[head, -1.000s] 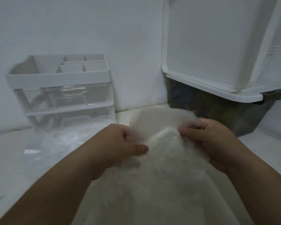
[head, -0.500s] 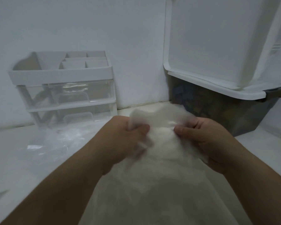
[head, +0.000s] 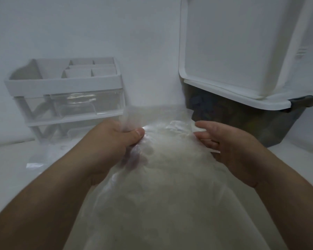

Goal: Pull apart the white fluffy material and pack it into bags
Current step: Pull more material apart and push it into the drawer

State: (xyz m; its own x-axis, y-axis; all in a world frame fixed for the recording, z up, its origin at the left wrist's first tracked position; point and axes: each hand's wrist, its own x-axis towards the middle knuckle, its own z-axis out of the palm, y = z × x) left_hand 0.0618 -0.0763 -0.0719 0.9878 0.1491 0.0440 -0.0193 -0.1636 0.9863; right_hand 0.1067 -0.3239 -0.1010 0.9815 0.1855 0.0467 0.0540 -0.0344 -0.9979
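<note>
— How did the hands grip?

— Both were closed on the mouth of the clear bag. The left hand clenched bunched film at the left edge, with the thumb pressed over it. The right hand pinched the right edge between thumb and fingers.

— And the filling?

— The white fluffy material sat inside the bag, filling it from just below the hands down to the bottom of the view. The bag lay between the two forearms, with its mouth pointing away from the person.

— What was biggest around it?

— The white lid, raised upright at the far right near the wall. Under it stood the dark storage bin, just beyond the right hand. What it held was too dim to tell.

— Then?

— A white drawer organiser stood at the far left by the wall. It had open compartments on top and two clear drawers beneath.

— Anything smaller?

— Loose clear plastic film lay crumpled on the pale surface in front of the organiser, just beside the left forearm.
</note>
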